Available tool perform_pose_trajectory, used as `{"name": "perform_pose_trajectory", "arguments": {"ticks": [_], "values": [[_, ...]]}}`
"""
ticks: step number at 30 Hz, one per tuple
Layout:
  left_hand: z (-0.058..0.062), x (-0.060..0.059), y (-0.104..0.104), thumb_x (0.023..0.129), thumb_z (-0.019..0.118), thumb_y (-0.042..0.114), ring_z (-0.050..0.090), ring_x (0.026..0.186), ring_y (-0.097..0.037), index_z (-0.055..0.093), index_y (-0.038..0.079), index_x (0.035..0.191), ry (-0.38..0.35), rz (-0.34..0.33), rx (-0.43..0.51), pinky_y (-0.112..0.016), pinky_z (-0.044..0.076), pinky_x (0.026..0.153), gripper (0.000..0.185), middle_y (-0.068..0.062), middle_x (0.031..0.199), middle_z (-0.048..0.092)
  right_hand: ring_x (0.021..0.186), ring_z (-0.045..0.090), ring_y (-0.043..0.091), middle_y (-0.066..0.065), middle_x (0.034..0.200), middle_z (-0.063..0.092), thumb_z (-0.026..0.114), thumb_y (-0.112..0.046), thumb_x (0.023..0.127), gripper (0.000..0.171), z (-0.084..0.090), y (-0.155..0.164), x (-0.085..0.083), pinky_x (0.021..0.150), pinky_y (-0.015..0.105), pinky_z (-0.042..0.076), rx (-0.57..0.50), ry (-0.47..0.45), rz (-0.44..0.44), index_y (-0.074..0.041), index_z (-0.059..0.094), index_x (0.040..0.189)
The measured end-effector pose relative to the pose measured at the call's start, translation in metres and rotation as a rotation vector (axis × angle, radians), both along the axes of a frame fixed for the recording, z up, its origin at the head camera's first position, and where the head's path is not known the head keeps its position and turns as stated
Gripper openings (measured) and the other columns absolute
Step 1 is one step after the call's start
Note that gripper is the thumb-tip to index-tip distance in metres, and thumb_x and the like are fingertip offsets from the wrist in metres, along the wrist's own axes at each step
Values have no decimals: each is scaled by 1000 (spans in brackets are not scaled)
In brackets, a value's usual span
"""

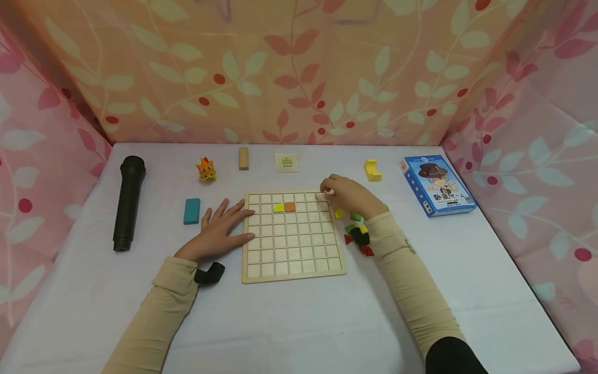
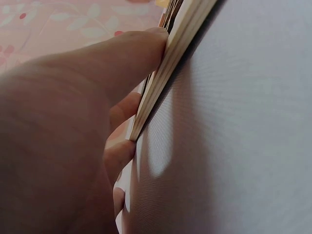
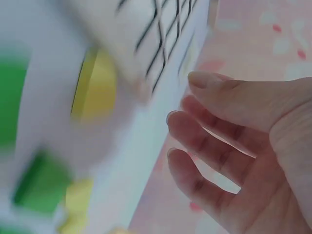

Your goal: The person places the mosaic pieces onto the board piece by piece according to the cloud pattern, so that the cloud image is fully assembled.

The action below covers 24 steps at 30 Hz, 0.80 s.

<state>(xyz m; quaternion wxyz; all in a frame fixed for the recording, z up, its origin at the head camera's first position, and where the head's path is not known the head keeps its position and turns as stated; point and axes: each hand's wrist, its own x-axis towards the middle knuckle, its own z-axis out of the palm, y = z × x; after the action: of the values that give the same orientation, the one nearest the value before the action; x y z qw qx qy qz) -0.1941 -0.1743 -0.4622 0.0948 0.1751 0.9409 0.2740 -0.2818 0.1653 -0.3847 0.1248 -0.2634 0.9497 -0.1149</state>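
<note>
My left hand [image 1: 216, 234] lies spread at the left edge of a wooden grid board [image 1: 294, 277], thumb and fingertips touching its rim. In the left wrist view the thumb [image 2: 122, 53] presses against the board's layered edge. A yellow-green piece [image 1: 279, 208] and an orange piece [image 1: 289, 206] sit side by side in the grid. Over the board's far right corner hovers my right hand [image 1: 351, 195], its fingers loosely bent with nothing between them in the right wrist view. Below it lie a yellow block [image 3: 96, 85] and a green block [image 3: 43, 183], both blurred.
Several red pieces [image 1: 366, 250] lie right of the board. Behind it are a patterned card [image 1: 286, 162], a wooden block [image 1: 243, 158], an orange toy [image 1: 206, 169] and a yellow piece [image 1: 372, 170]. A teal block [image 1: 191, 211] and black microphone [image 1: 128, 202] lie left, a blue box [image 1: 439, 184] right.
</note>
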Motion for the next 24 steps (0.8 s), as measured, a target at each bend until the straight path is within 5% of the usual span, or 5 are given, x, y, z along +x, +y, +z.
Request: {"name": "perform_pose_trajectory", "arguments": {"ticks": [12, 24], "values": [[-3, -1, 1, 89, 60, 54, -6, 147, -36, 42, 25, 145, 7, 3, 1, -64, -10, 109, 66, -6, 161, 16, 97, 55, 27, 15, 116, 58, 61, -9, 93, 35, 3, 76, -5, 86, 43, 51, 69, -122, -199, -6, 55, 127], [0, 1, 1, 89, 61, 52, -5, 147, -37, 42, 24, 145, 6, 5, -5, -64, -9, 109, 65, -7, 161, 16, 91, 54, 26, 11, 98, 61, 66, -12, 91, 25, -14, 92, -6, 86, 41, 49, 94, -164, -200, -4, 60, 113]]}}
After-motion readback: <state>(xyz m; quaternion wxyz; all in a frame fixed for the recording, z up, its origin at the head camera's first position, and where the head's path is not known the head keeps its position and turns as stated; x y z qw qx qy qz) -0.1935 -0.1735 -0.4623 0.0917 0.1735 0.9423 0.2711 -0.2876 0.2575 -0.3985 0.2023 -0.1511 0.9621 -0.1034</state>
